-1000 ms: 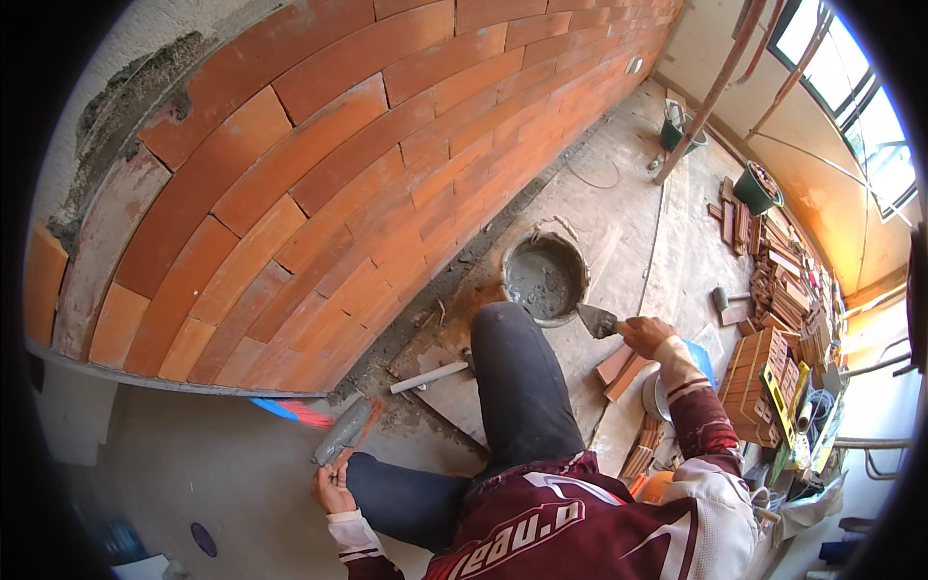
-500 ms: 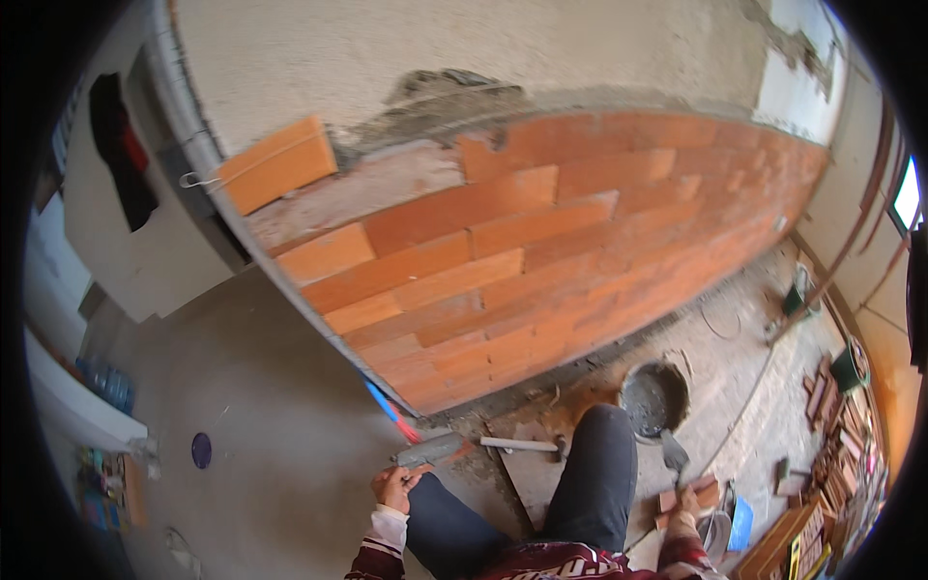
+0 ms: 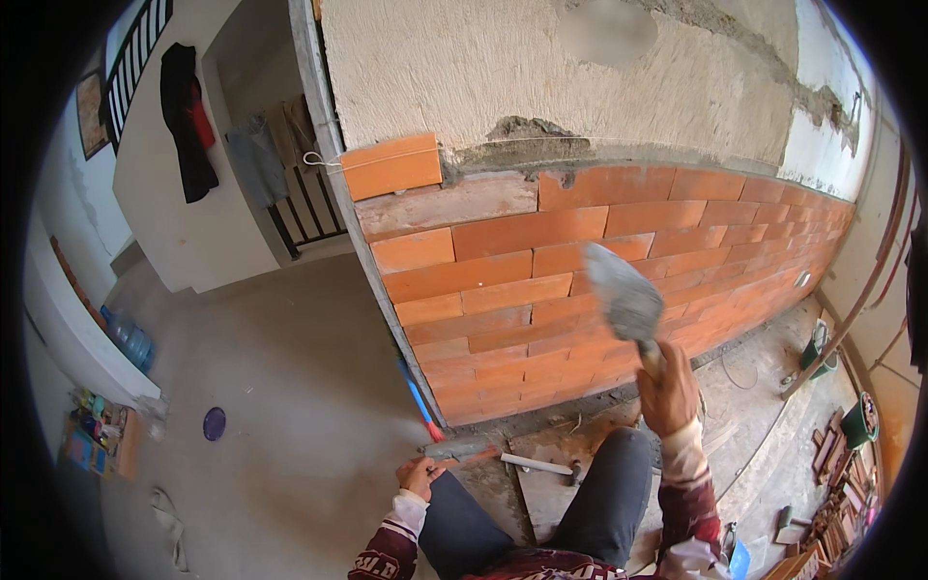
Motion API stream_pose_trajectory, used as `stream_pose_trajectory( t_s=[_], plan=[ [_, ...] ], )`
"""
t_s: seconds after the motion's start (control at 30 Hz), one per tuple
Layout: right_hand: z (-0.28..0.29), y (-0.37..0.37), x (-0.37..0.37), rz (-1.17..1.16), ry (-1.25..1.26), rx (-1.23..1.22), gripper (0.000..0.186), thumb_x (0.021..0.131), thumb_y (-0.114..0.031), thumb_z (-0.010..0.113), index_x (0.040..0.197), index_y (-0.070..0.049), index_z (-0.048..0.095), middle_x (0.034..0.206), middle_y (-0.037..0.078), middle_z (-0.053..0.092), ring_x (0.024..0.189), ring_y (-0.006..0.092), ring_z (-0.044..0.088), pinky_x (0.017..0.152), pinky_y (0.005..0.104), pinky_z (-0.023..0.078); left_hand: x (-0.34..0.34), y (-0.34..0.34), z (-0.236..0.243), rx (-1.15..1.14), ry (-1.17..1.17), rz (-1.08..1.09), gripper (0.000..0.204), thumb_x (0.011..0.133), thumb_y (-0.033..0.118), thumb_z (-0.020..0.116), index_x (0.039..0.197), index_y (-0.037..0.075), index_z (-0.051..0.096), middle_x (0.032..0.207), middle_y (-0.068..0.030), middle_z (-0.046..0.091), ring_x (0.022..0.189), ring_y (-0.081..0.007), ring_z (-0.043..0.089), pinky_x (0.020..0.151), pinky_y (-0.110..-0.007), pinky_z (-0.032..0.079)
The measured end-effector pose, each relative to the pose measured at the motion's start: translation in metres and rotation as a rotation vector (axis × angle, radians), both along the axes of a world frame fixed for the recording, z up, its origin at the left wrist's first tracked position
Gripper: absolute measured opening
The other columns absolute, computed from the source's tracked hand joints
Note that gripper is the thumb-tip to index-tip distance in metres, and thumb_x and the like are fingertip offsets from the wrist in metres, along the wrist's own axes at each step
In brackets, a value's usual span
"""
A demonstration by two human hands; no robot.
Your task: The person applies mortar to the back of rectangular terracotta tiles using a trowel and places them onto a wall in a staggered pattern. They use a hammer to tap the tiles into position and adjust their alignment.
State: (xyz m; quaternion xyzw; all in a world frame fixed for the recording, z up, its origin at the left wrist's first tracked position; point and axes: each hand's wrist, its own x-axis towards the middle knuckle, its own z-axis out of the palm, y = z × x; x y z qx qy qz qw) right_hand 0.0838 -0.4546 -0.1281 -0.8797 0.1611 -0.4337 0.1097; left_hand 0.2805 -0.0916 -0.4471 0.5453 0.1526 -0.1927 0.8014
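My right hand (image 3: 669,391) is raised in front of the brick wall, its fingers wrapped round the handle of a pointed trowel (image 3: 626,293). The blade tilts up to the left, with grey mortar smeared on it. Low on the left, beside my knee, my left hand (image 3: 419,478) grips a thin orange brick (image 3: 462,450) with grey mortar on top. The wall (image 3: 522,280) has rows of orange brick slips under rough plaster. At its upper left corner sits a single orange brick (image 3: 391,166) with a string across it.
A hammer (image 3: 537,466) with a white handle lies on a board before my knees. The mortar bucket is mostly hidden behind my right arm and knee. Broken bricks (image 3: 841,483) and green buckets (image 3: 859,421) stand at the right. A blue-and-red tool (image 3: 418,398) leans near the wall's edge.
My right hand has risen from the bricks beside the bucket, lifting the trowel up before the wall. My left hand still holds the mortared brick. The view has tilted and shifted.
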Motion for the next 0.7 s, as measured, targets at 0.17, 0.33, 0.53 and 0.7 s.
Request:
stream_pose_trajectory(
  t_s=[0.17,0.33,0.53,0.7],
  plan=[
    [0.086,0.024,0.062,0.098,0.082,-0.088,0.045,0.085,-0.018,0.067,0.127,-0.009,0.053,0.093,0.016,0.067,0.076,0.0384,0.065,0.063,0.0451,0.051,-0.007,0.001,0.022,0.007,0.017,-0.022,0.008,0.082,-0.003,0.063,0.085,0.000,0.057,0.081,-0.0061,0.059,0.069,-0.0186,0.064,0.066,-0.033,0.062],
    [0.121,0.021,0.088,0.078,0.141,-0.199,0.047,0.086,-0.021,0.065,0.130,-0.009,0.053,0.089,0.015,0.067,0.074,0.0378,0.065,0.062,0.0450,0.051,-0.015,0.003,0.026,0.013,-0.012,-0.013,0.006,0.083,-0.003,0.062,0.085,0.001,0.058,0.082,-0.0063,0.059,0.070,-0.0181,0.063,0.068,-0.034,0.062],
    [0.135,0.026,0.102,0.069,0.184,-0.243,0.046,0.086,-0.022,0.063,0.129,-0.008,0.052,0.083,0.015,0.067,0.071,0.0373,0.065,0.061,0.0467,0.052,-0.015,0.007,0.019,-0.012,-0.054,-0.018,0.003,0.083,-0.002,0.061,0.084,0.000,0.059,0.083,-0.0069,0.059,0.071,-0.0180,0.063,0.067,-0.034,0.062],
    [0.151,0.033,0.101,0.047,0.242,-0.296,0.045,0.087,-0.020,0.060,0.129,-0.007,0.049,0.076,0.016,0.066,0.067,0.0361,0.066,0.058,0.0469,0.052,-0.013,0.005,0.016,-0.004,-0.076,-0.017,0.002,0.083,0.000,0.062,0.085,0.000,0.060,0.085,-0.0070,0.061,0.071,-0.0181,0.064,0.065,-0.033,0.062]
  ],
)
